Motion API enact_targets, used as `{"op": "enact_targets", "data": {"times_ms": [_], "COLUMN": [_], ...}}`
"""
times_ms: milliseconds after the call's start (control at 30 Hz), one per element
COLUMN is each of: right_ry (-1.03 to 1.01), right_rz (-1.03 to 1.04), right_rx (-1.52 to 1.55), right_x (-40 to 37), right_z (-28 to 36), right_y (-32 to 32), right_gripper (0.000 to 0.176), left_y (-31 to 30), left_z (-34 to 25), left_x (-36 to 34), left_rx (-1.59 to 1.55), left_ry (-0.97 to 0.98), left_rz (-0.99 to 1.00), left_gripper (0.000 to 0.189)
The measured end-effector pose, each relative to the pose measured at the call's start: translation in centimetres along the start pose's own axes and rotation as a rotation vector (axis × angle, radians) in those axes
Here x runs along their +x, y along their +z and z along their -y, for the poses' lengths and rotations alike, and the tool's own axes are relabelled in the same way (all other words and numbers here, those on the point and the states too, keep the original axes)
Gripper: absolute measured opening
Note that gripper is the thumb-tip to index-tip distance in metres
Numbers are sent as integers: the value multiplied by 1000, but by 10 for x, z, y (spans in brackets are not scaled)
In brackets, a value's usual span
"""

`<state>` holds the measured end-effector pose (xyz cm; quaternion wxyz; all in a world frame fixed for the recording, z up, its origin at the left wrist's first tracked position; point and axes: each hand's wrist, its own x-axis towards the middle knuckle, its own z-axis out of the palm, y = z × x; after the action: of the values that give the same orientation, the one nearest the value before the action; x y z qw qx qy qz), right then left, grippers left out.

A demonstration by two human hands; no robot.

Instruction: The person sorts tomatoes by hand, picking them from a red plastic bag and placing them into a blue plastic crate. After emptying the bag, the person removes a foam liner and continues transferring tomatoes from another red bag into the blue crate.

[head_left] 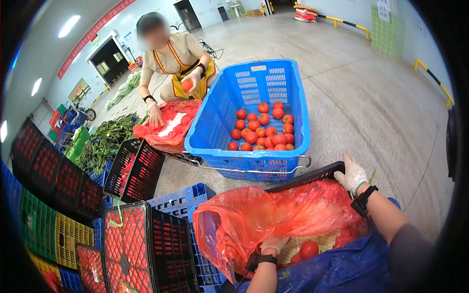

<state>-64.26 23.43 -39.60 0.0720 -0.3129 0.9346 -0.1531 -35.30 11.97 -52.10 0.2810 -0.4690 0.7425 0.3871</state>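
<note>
You wore a white knitted glove (356,179) with a green-edged cuff (361,186) on your right hand (352,176), boxy black wristbands (362,201), and a dark grey fabric sleeve (414,254).

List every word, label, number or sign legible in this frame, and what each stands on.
"A3": white sign over the green tiles; its other markings are too small to read.
Red banner on the far wall: characters too small and blurred to read.
White label on the blue plastic crate's far rim: unreadable.
Wall poster at left: unreadable.
</note>
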Motion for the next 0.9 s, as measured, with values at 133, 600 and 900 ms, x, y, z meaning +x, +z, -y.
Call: {"op": "enact_targets", "data": {"times_ms": [133,600,900], "right_ry": [225,-391,-145], "right_rz": [66,-253,135], "right_rx": [72,-7,-144], "right_x": [5,69,117], "right_z": [-25,32,163], "right_y": [32,-22,-8], "right_gripper": [68,43,56], "left_y": [1,-10,-6], "left_z": [2,-12,-9], "left_x": [4,-15,-4], "left_rx": [-9,-226,-166], "left_ry": [40,124,93], "left_rz": [-68,-194,-39], "left_gripper": [80,78,76]}}
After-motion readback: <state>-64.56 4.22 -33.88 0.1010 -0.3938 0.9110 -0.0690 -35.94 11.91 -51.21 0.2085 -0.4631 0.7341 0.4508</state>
